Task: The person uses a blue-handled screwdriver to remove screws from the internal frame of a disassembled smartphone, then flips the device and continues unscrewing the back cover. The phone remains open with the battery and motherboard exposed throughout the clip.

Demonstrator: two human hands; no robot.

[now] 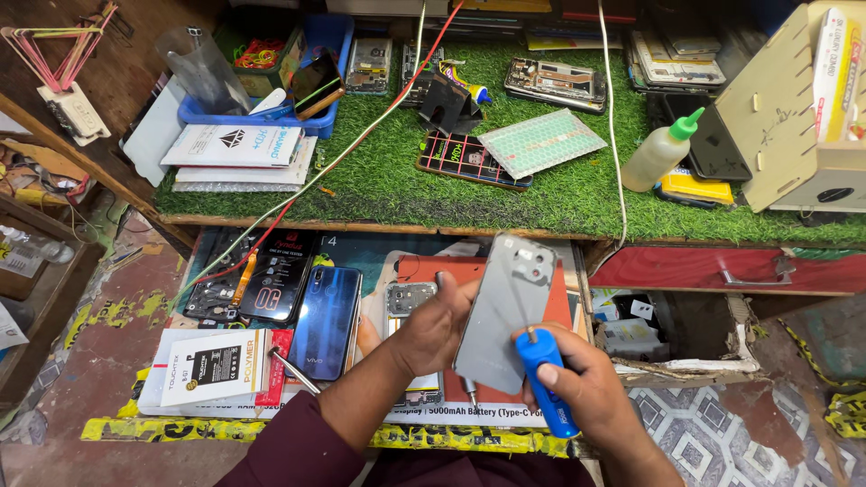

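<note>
— Two hands busy?
— Yes. Left hand (433,329) grips the phone (505,311) upright, long axis tilted right; right hand (586,388) clenches a screwdriver (544,379), tip touching its back, above the surface (469,194).

A phone repair workshop: opened phones (555,83) on a turf-covered bench (577,194).

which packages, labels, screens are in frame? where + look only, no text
White pack: flat, diamond mark, on the turf's left, by the blue tray.
Battery box: white, black panel, red edge, lower left.
Blue phone: glossy back, lying left of the left hand.
Dark phone: black, red print, mid-turf.
Grey phone: back up, in the left hand; right hand holds a blue screwdriver.
Tall box: white and red, far right.
</note>
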